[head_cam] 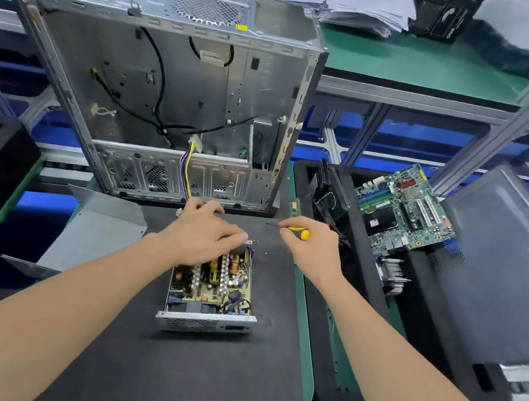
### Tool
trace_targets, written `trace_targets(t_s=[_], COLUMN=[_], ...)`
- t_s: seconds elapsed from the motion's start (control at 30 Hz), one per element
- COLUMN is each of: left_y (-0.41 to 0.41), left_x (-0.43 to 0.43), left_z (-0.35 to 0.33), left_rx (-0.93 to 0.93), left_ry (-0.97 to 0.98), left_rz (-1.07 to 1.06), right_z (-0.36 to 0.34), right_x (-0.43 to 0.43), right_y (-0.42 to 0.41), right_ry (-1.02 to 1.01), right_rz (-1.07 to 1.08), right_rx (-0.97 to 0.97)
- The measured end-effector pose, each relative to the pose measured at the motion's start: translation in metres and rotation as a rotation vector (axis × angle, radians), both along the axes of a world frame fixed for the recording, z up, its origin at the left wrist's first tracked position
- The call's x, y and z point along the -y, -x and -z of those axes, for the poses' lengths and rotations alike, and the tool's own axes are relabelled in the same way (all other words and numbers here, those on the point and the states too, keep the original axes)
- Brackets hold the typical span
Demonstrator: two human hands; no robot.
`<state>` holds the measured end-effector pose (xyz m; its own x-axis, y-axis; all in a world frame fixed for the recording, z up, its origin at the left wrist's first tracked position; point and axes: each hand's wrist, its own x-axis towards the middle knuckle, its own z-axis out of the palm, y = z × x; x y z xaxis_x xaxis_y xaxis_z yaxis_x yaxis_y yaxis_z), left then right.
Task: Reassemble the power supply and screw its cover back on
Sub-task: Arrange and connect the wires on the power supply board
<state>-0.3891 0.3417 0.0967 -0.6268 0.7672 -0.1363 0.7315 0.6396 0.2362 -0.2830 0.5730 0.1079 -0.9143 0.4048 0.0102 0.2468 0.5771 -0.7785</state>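
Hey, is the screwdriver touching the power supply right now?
Apart. The head view shows the screwdriver held in the right hand, with bare mat between its tip and the power supply.

Black mat (pixel 193 379) carries open power supply (pixel 211 285) centre, computer case (pixel 170 88) standing at far edge, grey metal cover (pixel 94 236) left.

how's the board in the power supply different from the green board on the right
The power supply board is yellowish and sits flat in its open metal box; the green board looks larger and leans tilted in a black tray. The left hand is on the power supply board's far end; nothing touches the green board. Both are uncovered.
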Motion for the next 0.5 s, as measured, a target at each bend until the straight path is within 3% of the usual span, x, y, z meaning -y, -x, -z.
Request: trace_targets(t_s=[0.07, 0.23, 0.33, 0.43, 0.5], left_y=[-0.003, -0.014, -0.012, -0.006, -0.005], left_x=[-0.001, 0.002, 0.004, 0.016, 0.025], left_z=[-0.001, 0.003, 0.005, 0.005, 0.002], left_rx=[-0.003, -0.217, -0.191, -0.18, -0.238], left_ry=[0.01, 0.017, -0.035, -0.211, -0.427], left_rz=[0.01, 0.044, 0.06, 0.049, -0.047], right_z=[0.007, 0.026, 0.035, 0.039, 0.038], right_x=[0.004, 0.016, 0.023, 0.027, 0.029], right_y=[-0.007, -0.017, -0.019, -0.015, -0.009], right_ry=[0.042, 0.029, -0.004, -0.072, -0.094], right_rz=[-0.002, -0.004, -0.061, -0.145, -0.186], right_rx=[0.014, 0.067, 0.107, 0.119, 0.145])
